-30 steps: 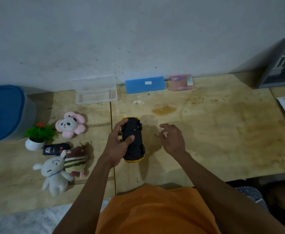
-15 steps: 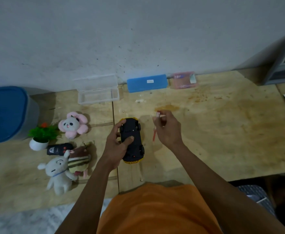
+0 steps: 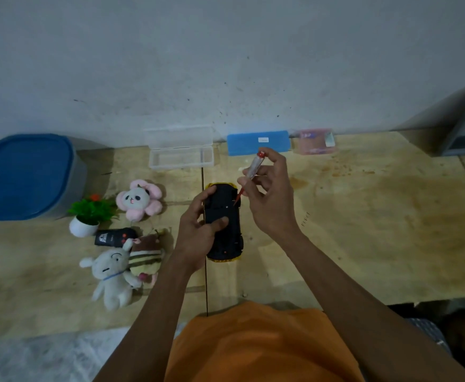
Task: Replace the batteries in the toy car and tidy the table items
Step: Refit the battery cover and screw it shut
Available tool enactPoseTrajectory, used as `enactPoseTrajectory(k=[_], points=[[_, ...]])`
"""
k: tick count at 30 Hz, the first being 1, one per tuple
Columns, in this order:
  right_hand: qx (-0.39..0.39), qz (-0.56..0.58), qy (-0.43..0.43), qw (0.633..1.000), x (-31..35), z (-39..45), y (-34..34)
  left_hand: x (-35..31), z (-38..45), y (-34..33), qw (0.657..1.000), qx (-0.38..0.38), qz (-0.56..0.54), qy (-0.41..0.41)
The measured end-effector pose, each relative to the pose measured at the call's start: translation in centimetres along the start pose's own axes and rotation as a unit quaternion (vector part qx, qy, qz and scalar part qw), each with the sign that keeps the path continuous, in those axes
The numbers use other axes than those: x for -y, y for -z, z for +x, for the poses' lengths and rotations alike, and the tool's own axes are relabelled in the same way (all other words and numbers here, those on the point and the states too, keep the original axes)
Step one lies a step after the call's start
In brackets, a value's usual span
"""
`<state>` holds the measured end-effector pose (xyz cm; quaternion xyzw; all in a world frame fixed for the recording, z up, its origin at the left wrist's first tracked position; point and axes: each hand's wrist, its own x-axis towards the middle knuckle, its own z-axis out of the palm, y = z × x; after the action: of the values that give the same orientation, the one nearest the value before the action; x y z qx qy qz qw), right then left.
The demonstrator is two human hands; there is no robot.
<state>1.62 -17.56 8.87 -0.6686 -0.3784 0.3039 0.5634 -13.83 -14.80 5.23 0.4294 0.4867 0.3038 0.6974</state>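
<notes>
The toy car (image 3: 226, 238) lies upside down on the wooden table (image 3: 363, 230), its black underside up and a yellow rim showing at both ends. My left hand (image 3: 198, 230) grips it from the left, thumb across the underside. My right hand (image 3: 270, 194) holds a screwdriver (image 3: 250, 175) with a clear handle and red cap, tilted, its red tip touching the car's far right underside. A black remote control (image 3: 112, 237) lies to the left among the toys.
Along the wall stand an open clear plastic box (image 3: 180, 153), a blue case (image 3: 257, 143) and a pink box (image 3: 314, 141). At the left are a blue-lidded bin (image 3: 24, 175), a small potted plant (image 3: 88, 216), a pink panda plush (image 3: 140, 198), a white plush (image 3: 112, 277) and a striped plush (image 3: 146, 260).
My right hand picked up the screwdriver from the table beside the car, raised it and set its tip on the car's underside. My left hand kept its grip on the car.
</notes>
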Motion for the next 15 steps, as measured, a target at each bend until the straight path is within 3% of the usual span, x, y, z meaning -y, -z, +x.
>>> enactPoseTrajectory(k=[15], points=[[-0.017, 0.012, 0.037, 0.999, 0.8, 0.1, 0.4, -1.1, -0.2, -0.7, 0.999, 0.036, 0.014, -0.015]])
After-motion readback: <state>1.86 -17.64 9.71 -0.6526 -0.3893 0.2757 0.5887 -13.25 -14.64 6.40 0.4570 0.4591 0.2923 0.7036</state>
